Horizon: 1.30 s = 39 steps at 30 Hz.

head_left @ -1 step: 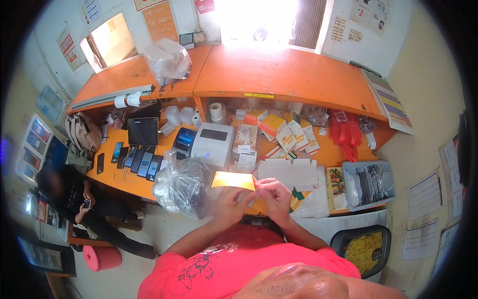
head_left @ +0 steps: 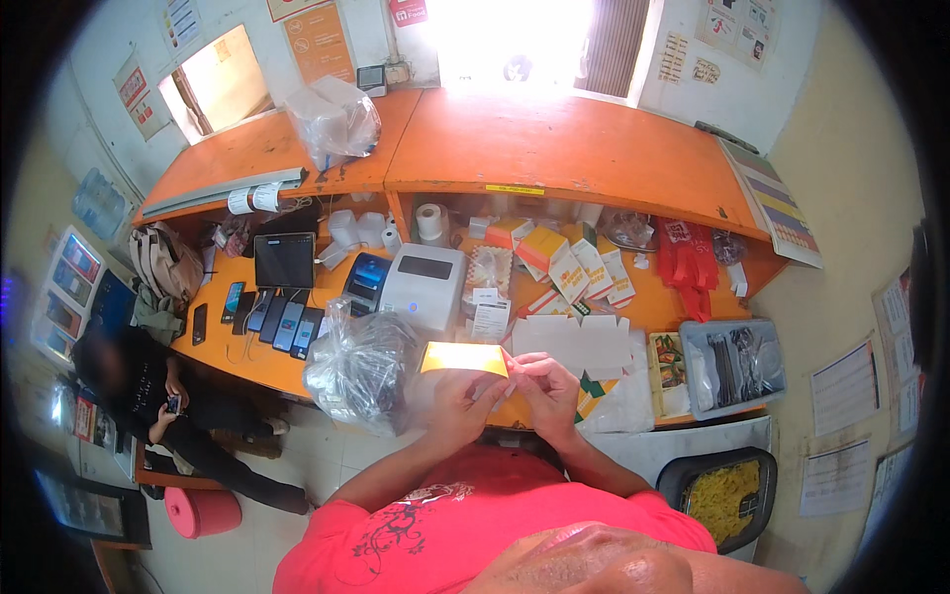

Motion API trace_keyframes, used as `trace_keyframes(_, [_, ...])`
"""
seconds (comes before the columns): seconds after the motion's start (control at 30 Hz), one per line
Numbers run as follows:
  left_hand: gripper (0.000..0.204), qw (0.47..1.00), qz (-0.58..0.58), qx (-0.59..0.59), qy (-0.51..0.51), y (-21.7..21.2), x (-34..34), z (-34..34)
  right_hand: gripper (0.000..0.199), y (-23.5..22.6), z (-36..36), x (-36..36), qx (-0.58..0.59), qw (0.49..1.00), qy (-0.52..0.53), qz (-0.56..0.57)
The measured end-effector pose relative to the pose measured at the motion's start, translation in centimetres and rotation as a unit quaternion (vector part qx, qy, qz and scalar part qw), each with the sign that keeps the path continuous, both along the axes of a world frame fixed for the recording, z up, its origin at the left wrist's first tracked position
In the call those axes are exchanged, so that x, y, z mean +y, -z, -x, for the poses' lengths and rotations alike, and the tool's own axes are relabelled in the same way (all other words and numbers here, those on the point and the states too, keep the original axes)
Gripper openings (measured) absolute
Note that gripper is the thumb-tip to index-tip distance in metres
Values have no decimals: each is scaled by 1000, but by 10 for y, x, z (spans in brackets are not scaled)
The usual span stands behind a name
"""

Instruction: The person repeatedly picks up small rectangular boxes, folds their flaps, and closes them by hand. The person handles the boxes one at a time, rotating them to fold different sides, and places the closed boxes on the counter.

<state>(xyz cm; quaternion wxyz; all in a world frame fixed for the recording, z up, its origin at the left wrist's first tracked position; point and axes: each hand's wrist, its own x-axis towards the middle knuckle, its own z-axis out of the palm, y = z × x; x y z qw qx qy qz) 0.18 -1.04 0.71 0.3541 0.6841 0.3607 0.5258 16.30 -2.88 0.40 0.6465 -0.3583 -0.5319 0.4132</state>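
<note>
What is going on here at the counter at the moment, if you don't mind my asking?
A person in a red shirt stands at an orange counter, holding a small yellow flat card or packet in front of the chest. The left hand grips its lower edge and the right hand pinches its right end. A crumpled clear plastic bag sits just to the left, with a white label printer and a row of phones on the desk behind. Another person sits low on the left, looking at a phone.

One yellow card (head_left: pixel 463 357), two hands, one white printer (head_left: pixel 424 287), one tablet (head_left: pixel 284 260).
</note>
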Motion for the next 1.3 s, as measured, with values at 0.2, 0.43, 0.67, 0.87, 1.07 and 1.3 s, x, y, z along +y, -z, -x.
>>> trace_keyframes(0.2, [26, 998, -58, 30, -1, 4, 4, 0, 20, 2, -4, 15, -143, 978, 29, -150])
trace_keyframes(0.43, [29, 997, -63, 34, -42, -4, 13, 2, 48, -5, -8, 7, -250, 961, -88, -85])
trace_keyframes(0.67, [35, 929, -229, 245, 160, 10, 14, -1, 30, -23, -67, 37, 113, 976, -47, 180])
trace_keyframes(0.87, [32, 834, -85, 387, 383, 45, -15, -10, 38, 43, -74, 46, -385, 822, -272, 321])
trace_keyframes(1.07, [28, 807, 108, 375, 444, 13, -2, -7, 31, 87, -72, 44, -511, 771, -316, 213])
trace_keyframes(1.3, [47, 960, 255, 31, 108, 45, 25, 7, 33, 29, -44, 29, -380, 924, -28, -35])
